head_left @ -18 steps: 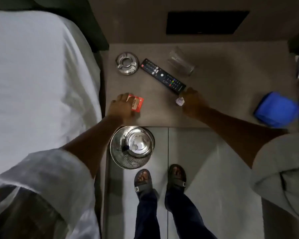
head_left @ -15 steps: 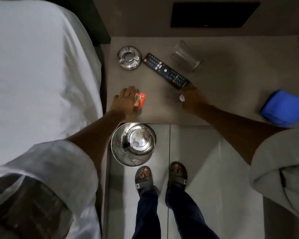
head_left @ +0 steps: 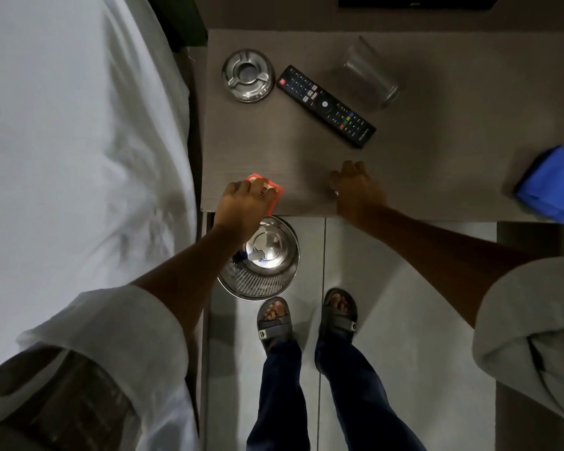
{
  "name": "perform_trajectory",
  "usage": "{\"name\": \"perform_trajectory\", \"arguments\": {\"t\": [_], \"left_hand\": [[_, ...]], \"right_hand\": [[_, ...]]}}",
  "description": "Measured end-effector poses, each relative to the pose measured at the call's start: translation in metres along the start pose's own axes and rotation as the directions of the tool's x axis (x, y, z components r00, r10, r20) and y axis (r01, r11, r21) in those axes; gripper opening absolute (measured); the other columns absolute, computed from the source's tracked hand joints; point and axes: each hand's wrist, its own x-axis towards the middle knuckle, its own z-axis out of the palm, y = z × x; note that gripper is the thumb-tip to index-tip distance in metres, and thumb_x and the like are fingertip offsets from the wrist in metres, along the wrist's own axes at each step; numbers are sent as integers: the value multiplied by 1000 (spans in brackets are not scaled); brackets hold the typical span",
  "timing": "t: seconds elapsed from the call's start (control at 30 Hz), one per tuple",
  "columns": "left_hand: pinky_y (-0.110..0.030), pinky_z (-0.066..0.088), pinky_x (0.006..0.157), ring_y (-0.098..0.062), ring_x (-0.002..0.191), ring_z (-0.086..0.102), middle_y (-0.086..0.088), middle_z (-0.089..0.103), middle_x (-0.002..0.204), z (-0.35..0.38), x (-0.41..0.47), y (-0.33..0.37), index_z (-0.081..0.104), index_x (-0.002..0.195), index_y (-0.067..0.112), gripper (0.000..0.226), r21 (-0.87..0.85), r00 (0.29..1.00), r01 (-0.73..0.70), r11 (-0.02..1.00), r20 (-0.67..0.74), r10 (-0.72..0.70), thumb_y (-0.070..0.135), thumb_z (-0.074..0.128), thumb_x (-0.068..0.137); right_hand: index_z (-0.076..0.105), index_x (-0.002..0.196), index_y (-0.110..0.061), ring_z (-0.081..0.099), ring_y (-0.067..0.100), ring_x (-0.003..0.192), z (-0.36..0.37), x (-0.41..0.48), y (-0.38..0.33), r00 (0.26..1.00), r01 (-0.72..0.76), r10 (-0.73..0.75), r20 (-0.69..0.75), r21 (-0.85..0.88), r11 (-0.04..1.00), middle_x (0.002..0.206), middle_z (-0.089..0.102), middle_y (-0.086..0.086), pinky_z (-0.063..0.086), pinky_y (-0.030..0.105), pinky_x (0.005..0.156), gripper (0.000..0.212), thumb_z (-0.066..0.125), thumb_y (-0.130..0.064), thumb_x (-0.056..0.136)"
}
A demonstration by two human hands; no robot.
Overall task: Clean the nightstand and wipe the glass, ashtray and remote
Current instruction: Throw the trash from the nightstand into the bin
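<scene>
Both hands work at the table's (head_left: 437,177) near edge. Left hand (head_left: 241,203) grips a small red packet (head_left: 272,188) near the near-left corner, right above the steel bin (head_left: 267,268) on the floor, likely so litter can drop straight in. Right hand (head_left: 355,187) is curled shut, a white scrap just peeking out. Toward the far-left corner sit the ashtray (head_left: 247,75), the remote (head_left: 325,105) lying aslant beside it, then the glass (head_left: 367,76). A blue cloth (head_left: 551,183) waits at the right edge. Between lies bare room for wiping.
</scene>
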Motion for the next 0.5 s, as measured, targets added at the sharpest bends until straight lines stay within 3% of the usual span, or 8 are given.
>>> {"name": "perform_trajectory", "arguments": {"t": [0.07, 0.17, 0.3, 0.4, 0.5], "left_hand": [[-34, 57, 75, -29, 81, 72, -11, 74, 99, -5, -9, -3, 70, 114, 19, 40, -22, 1000, -14, 1000, -25, 13, 23, 76, 75], [-40, 57, 80, -33, 92, 71, -11, 72, 111, -18, -30, 2, 66, 122, 18, 39, -265, 998, -54, 963, -48, 43, 25, 68, 84], [-42, 58, 81, -29, 104, 68, -7, 70, 120, -30, -66, 18, 68, 123, 21, 39, -541, 993, 109, 834, 22, -115, 37, 42, 99], [-34, 58, 67, -28, 87, 72, -8, 74, 108, -18, -93, 30, 69, 118, 20, 30, -644, 958, 276, 713, 129, -255, 33, 49, 100], [-23, 47, 58, -23, 70, 71, -10, 74, 87, -2, -111, 44, 68, 115, 15, 26, -671, 916, 400, 624, 262, -305, 27, 51, 99]], "right_hand": [[54, 110, -3, 43, 38, 115, 0, -3, -8, 1000, 9, -9, 10, 4, 1000, 118, 50, 21, 50, 44, 77, 39, 64, 1, 72], [52, 112, -6, 45, 35, 112, 4, -13, -25, 999, 36, -34, -27, 86, 996, 116, 53, 17, 49, 42, 78, 44, 63, -1, 70], [50, 115, -11, 52, 30, 106, 16, -41, -57, 991, 114, -100, -86, 176, 978, 113, 58, 12, 47, 39, 82, 48, 64, -11, 69], [49, 116, -15, 54, 26, 105, 32, -60, -82, 993, 106, -85, -83, 288, 952, 114, 59, 9, 50, 38, 80, 46, 65, -16, 73], [47, 120, -20, 56, 22, 107, 50, -71, -98, 993, 32, -74, 88, 405, 914, 120, 58, 5, 48, 32, 79, 47, 65, -14, 77]]}}
